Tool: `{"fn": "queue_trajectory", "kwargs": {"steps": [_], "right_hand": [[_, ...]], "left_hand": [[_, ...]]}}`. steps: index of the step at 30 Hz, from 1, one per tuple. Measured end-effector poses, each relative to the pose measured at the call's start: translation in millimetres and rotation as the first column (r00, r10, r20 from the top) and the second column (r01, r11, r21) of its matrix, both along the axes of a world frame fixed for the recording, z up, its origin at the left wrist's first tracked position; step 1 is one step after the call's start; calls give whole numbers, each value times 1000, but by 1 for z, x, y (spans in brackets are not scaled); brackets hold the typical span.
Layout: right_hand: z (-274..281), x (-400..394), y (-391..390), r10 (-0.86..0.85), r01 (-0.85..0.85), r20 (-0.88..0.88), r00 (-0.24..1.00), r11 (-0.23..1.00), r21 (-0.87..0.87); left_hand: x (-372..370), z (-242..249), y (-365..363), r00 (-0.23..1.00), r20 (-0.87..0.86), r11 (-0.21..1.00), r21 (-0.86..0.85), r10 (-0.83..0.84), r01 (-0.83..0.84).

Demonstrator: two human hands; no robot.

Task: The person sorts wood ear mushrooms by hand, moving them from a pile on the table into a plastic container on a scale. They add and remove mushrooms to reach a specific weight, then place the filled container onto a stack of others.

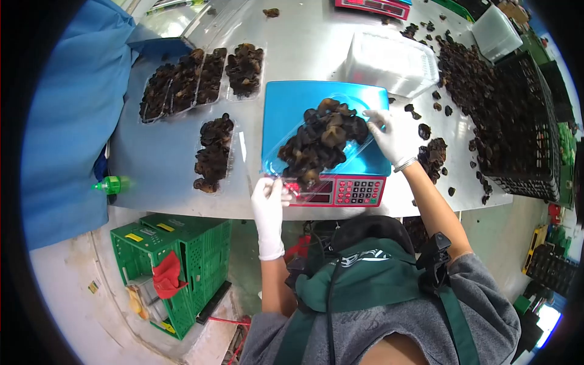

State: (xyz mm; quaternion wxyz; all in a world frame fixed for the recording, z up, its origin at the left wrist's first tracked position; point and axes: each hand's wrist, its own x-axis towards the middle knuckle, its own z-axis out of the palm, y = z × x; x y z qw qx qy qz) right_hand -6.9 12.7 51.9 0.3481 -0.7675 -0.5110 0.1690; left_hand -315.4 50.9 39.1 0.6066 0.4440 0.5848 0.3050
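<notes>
A clear plastic tray [351, 157] heaped with dark wood ear mushrooms [325, 137] is tilted slantwise over the blue plate of a digital scale [286, 100]. My left hand [269, 207], in a white glove, pinches the tray's near left end, beside the scale's red keypad panel. At the far right end, my right hand [389, 135], gloved too, has its thumb and fingers closed on the tray's rim. Part of the scale's display shows through the clear plastic.
Filled trays [245, 70] stand at the table's left, with one more filled tray [213, 155] nearer. Stacked clear trays [392, 64] sit behind the scale. Loose mushrooms spill from a black crate [535, 121] at right. Green crates [204, 261] stand below the left table edge.
</notes>
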Motion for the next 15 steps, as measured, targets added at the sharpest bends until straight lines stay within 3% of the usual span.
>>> {"fn": "queue_trajectory", "kwargs": {"steps": [1, 8, 15], "right_hand": [[-1, -16, 13, 47, -37, -80, 996, 992, 120], [15, -129, 112, 271, -220, -235, 933, 950, 222], [-33, -245, 242, 503, -475, -234, 832, 864, 168]], "left_hand": [[-14, 1, -3, 999, 4, 999, 4, 48, -48], [-106, 25, 7, 905, -18, 901, 97, 426, -422], [-206, -1, 60, 798, -75, 798, 149, 598, -584]]}}
